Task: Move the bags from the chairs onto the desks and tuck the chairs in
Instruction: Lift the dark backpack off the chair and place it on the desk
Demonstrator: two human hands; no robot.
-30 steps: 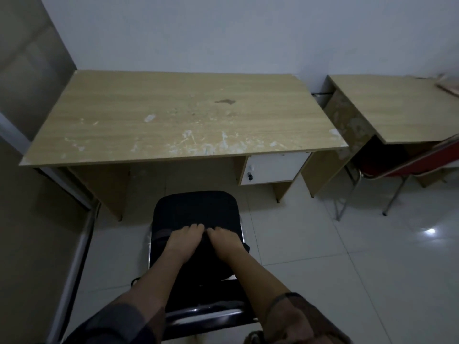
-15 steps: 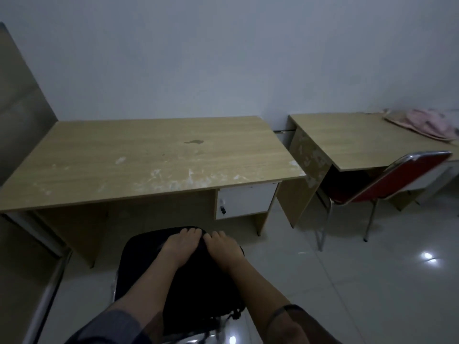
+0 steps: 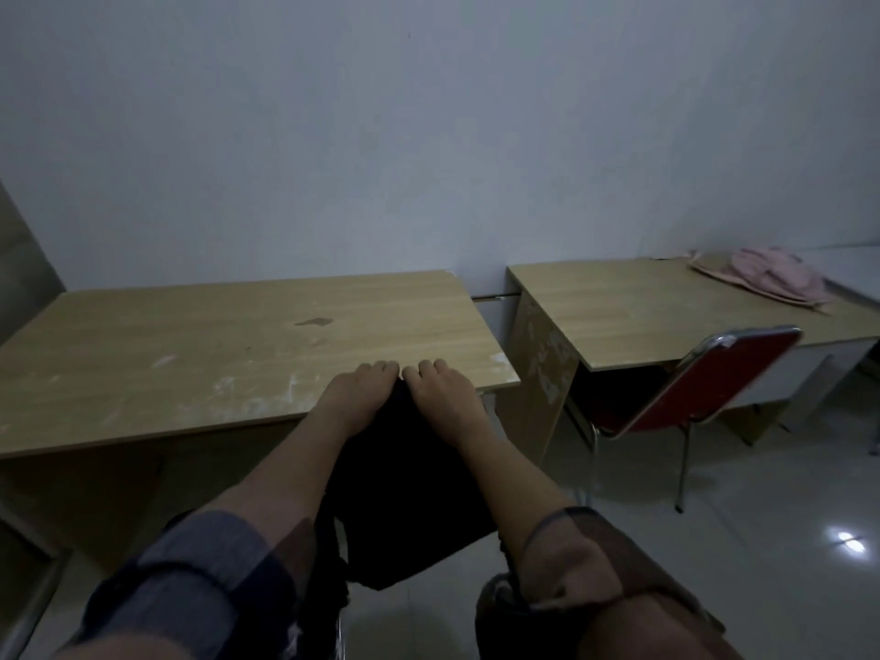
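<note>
My left hand [image 3: 359,397] and my right hand [image 3: 440,393] sit side by side, both gripping the top edge of a black bag [image 3: 405,497]. The bag hangs between my forearms, and its top is level with the front edge of the left wooden desk [image 3: 214,354]. My fingertips overlap that edge. A sliver of chrome from the chair [image 3: 339,633] shows below the bag; the rest of the chair is hidden. A pink bag [image 3: 771,278] lies on the right desk [image 3: 628,316], where a red chair [image 3: 714,388] is partly pushed under.
A white wall runs behind both desks. A narrow gap separates the two desks. Glossy white floor tiles [image 3: 762,540] spread to the right. A grey panel [image 3: 24,278] stands at the far left.
Both hands have lifted the black bag off the chair seat and up to the desk's front edge. The view has tilted upward, showing more wall and the pink bag.
</note>
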